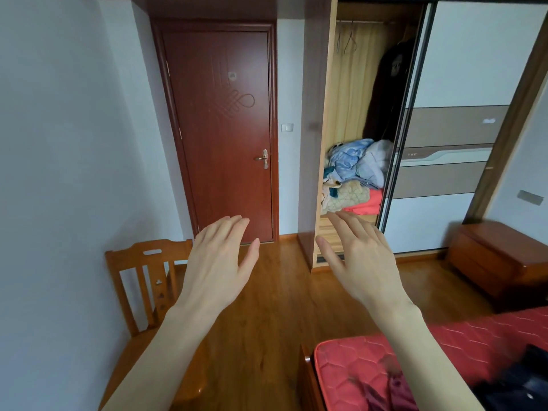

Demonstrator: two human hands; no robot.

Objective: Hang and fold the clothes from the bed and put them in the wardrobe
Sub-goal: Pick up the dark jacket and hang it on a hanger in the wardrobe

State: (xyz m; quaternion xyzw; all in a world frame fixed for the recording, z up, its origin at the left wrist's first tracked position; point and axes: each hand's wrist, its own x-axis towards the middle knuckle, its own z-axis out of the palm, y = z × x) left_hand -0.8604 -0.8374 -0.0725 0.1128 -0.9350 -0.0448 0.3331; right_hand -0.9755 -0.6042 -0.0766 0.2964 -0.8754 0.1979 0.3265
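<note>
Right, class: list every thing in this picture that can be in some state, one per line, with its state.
Door: closed.
Wardrobe: slid open.
Hangers: on the rail, bare.
Coat: hanging.
Bedding: piled, unfolded.
Clothes: crumpled on the bed.
Left hand: open, holding nothing.
Right hand: open, holding nothing.
</note>
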